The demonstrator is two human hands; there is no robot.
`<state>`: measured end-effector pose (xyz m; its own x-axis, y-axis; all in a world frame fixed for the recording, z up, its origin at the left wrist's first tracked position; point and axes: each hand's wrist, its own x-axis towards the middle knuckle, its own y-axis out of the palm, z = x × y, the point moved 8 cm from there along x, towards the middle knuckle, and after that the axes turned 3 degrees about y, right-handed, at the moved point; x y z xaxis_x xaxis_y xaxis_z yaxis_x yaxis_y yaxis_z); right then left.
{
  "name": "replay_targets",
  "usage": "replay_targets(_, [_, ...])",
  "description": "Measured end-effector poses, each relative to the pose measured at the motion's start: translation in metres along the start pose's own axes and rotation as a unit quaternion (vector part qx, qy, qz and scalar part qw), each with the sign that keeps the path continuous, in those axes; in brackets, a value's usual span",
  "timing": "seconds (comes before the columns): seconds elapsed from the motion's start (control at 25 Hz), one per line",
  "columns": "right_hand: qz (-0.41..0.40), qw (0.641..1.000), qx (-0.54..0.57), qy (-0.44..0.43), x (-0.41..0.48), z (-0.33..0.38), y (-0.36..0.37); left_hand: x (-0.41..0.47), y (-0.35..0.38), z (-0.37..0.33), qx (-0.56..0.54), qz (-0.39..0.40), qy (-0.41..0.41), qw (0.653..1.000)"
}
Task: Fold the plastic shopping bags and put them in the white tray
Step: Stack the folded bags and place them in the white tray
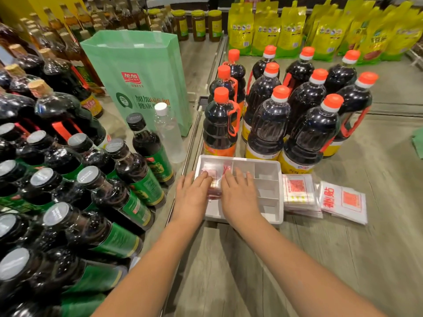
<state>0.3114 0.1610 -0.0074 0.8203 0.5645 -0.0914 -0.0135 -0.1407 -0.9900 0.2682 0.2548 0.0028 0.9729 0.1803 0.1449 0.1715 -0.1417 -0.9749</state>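
Logged left hand (192,195) and right hand (239,197) side by side, palms down, fingers straight and slightly spread, pressing rather than pinching; could not tell about the thumbs. Found a folded plastic bag (214,187), clear with red print, under and between the fingertips, inside the large left compartment of the white tray (279,197). Spotted more red-printed plastic (227,168) just beyond the fingertips in that same compartment. Saw no bags in the small divided compartments right of the hands. Judged task partway: at least one bag folded and trayed, under a flattening push. Counted two flat stacks of white red-printed bags (297,194) on the tabletop (343,259) right of the grip, outside the tray, touching it or nearly so; presumably left to do. Noted orange-capped dark sauce bottles (267,124) beyond the tray and a standing green bag (142,76) far left beyond.
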Motion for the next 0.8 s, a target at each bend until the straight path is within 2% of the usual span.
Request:
replay_targets(0.16, [0.008,1.0,0.021,-0.016,0.002,-0.001,-0.003,0.007,-0.003,-0.002,0.017,0.025,0.006,1.0])
replay_targets(0.28, [-0.043,0.992,0.115,-0.029,-0.004,-0.009,-0.01,0.01,-0.01,-0.007,0.041,0.058,0.005,0.997])
replay_targets(0.36, [-0.093,0.98,0.172,-0.035,-0.016,-0.022,-0.016,0.009,-0.019,-0.018,0.045,0.044,0.01,0.998])
replay_targets(0.44, [-0.129,0.968,0.215,-0.017,-0.031,-0.045,-0.019,0.009,-0.031,-0.038,0.011,-0.005,0.034,0.999])
replay_targets(0.52, [-0.195,0.945,0.26,0.04,-0.052,-0.088,-0.023,0.01,-0.036,-0.071,-0.058,-0.045,0.066,0.995])
replay_targets(0.6, [-0.253,0.906,0.306,0.146,-0.077,-0.147,-0.02,0.011,-0.03,-0.109,-0.131,-0.032,0.091,0.987])
replay_targets(0.64, [-0.246,0.888,0.33,0.206,-0.086,-0.176,-0.012,0.01,-0.022,-0.128,-0.153,-0.013,0.101,0.983])
replay_targets(0.72, [-0.179,0.858,0.38,0.295,-0.096,-0.217,0.01,0.007,-0.006,-0.158,-0.172,0.03,0.103,0.979])
replay_targets(0.8, [-0.115,0.845,0.415,0.318,-0.094,-0.23,0.027,0.005,0.008,-0.171,-0.175,0.05,0.103,0.978])
